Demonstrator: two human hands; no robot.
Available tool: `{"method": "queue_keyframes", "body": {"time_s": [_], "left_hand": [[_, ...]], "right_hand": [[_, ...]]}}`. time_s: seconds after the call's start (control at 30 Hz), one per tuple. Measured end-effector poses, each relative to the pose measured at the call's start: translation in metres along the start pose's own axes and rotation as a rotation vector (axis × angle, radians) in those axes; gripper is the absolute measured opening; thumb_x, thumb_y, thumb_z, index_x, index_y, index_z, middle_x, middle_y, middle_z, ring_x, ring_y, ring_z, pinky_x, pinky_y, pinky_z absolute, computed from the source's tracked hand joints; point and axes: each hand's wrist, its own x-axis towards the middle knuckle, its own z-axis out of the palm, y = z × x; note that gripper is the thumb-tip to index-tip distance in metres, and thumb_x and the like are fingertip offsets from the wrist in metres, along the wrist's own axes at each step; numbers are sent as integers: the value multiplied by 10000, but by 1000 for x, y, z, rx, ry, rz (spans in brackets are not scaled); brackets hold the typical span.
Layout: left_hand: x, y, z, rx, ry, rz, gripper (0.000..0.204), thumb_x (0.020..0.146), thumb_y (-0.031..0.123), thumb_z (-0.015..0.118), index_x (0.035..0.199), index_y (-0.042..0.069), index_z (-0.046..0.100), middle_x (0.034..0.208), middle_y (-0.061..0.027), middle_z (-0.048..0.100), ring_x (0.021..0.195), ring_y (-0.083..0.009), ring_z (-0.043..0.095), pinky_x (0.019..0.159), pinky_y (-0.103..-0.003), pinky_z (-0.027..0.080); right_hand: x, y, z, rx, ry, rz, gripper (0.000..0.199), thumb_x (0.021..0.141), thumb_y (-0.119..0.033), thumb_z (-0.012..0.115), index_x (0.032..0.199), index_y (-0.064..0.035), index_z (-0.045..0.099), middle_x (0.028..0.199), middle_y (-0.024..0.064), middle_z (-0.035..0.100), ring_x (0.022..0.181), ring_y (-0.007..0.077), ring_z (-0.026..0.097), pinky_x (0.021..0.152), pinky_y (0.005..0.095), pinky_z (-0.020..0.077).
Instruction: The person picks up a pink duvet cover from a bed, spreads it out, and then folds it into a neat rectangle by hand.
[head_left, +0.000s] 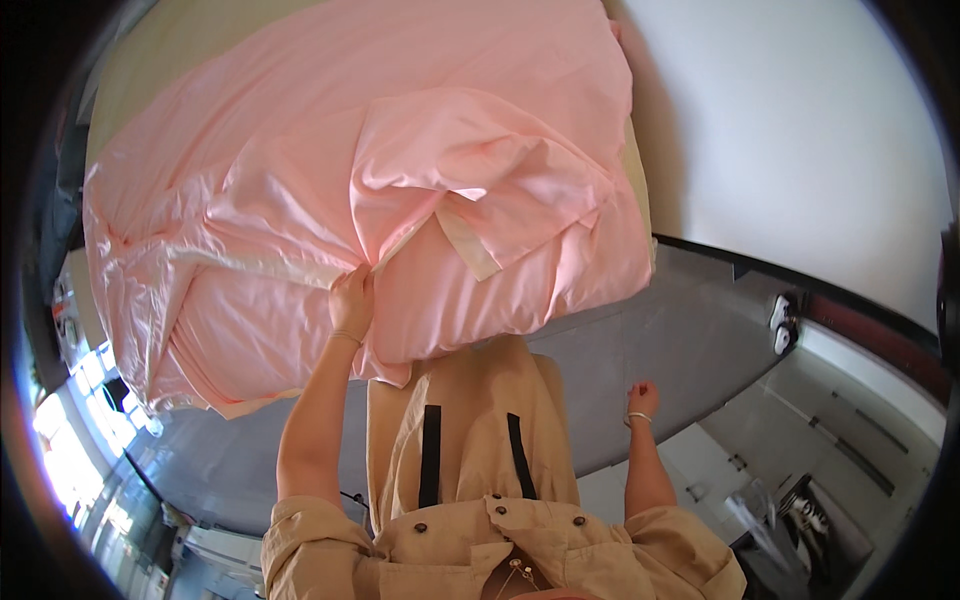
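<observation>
A shiny pink bed cover (pixel 480 60) with cream edging lies rumpled over a bed in front of me. My left hand (pixel 351 302) is closed on the cover's cream-trimmed edge, and creases fan out from the pinched spot. Just right of that hand, a raised fold (pixel 450 130) of the same cloth gapes above a cream strip (pixel 466 242). My right hand (pixel 643 401) hangs low to the right, away from the bed, its fingers curled and nothing visible in them. The cloth hides whatever lies under it.
A beige mattress (pixel 215 35) shows past the cover at the far left. To the right rises a white wall or panel (pixel 800 130) with a dark lower edge. Grey floor (pixel 690 310) runs along the bed's near side. Shoes (pixel 783 322) stand at the right, and bright windows (pixel 75 445) are at the left.
</observation>
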Motion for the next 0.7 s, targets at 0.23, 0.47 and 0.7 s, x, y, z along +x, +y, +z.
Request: {"method": "queue_keyframes", "body": {"time_s": [0.23,0.47,0.7], "left_hand": [[-27,32,4,-159,-240,-80,165,824,167,443,852,26,524,655,-170,521,581,-322,512,538,-371,399],[-61,81,-2,-329,-488,-78,163,843,153,418,810,2,470,599,-144,396,542,-164,415,519,-297,361],[-110,109,-12,-562,-968,-254,237,873,210,434,782,7,517,656,11,408,632,-77,383,565,-226,346]], "right_hand": [[10,-5,41,-73,-36,-299,690,671,-117,657,1270,-85,316,1201,128,443,1092,239,448,912,331,368],[-40,-275,151,1054,-621,-362,444,751,-124,610,1138,13,441,968,97,557,837,163,552,740,269,455],[-24,-315,140,1478,-835,283,209,771,-94,556,966,-43,504,786,50,569,654,154,560,529,274,454]]}}
